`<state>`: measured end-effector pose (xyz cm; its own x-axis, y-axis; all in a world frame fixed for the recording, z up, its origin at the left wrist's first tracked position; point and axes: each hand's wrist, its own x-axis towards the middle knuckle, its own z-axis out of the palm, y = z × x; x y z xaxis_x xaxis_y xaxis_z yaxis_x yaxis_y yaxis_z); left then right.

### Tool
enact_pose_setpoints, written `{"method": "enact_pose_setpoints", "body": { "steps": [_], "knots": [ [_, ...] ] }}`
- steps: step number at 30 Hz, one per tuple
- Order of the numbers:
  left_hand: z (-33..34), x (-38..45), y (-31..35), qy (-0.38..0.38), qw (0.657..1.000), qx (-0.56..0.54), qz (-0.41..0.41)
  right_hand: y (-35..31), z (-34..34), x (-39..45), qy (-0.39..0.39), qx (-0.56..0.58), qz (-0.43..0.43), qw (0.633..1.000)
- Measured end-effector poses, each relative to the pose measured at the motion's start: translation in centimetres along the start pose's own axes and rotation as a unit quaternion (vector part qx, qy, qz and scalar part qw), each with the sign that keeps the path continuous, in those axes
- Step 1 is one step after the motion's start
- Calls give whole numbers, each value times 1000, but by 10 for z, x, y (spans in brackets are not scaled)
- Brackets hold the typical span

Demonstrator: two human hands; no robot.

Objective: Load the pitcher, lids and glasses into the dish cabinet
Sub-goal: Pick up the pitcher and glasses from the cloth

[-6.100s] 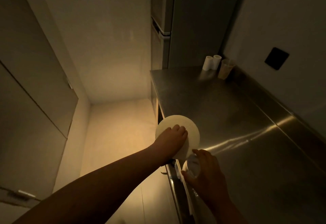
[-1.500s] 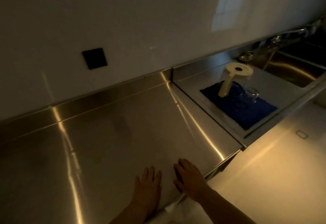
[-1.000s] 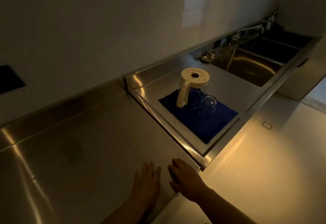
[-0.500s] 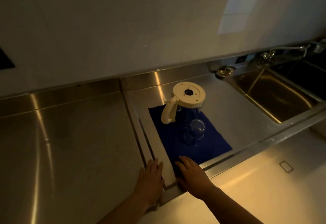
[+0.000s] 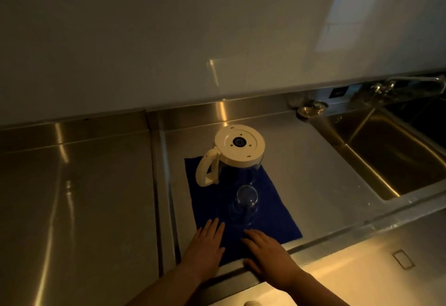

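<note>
A clear pitcher (image 5: 237, 161) with a cream base and handle stands upside down on a blue mat (image 5: 270, 211) in the steel drainboard. A clear glass (image 5: 245, 203) stands just in front of it on the mat. My left hand (image 5: 205, 249) and my right hand (image 5: 268, 254) hover side by side over the mat's near edge, fingers straight, holding nothing. Both are a short way in front of the glass and do not touch it. No lids or dish cabinet are in view.
A steel counter (image 5: 79, 197) stretches to the left. A deep sink basin (image 5: 391, 158) lies to the right, with a tap (image 5: 410, 83) and a small metal fitting (image 5: 310, 109) along the back wall. The drainboard's raised front rim (image 5: 325, 240) runs below my hands.
The view has swung from the counter's left end to the drainboard. Both empty hands have moved right along the counter edge and forward over the blue mat, closer to the glass.
</note>
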<state>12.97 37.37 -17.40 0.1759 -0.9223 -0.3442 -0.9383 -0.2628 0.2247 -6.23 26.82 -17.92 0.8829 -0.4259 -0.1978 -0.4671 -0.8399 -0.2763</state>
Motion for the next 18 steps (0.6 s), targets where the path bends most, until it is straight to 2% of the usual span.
{"method": "enact_pose_setpoints", "body": {
  "steps": [12, 15, 18],
  "knots": [
    [-6, 10, 57, 63, 974, -139, -168, 91, -47, 3, -13, 2, -145, 989],
    [-15, 10, 70, 94, 959, -192, -187, 97, -52, 12, -11, 17, -152, 988],
    [-30, 17, 80, 153, 951, -203, -178, 93, -59, 27, 16, 79, -117, 990]
  ]
}}
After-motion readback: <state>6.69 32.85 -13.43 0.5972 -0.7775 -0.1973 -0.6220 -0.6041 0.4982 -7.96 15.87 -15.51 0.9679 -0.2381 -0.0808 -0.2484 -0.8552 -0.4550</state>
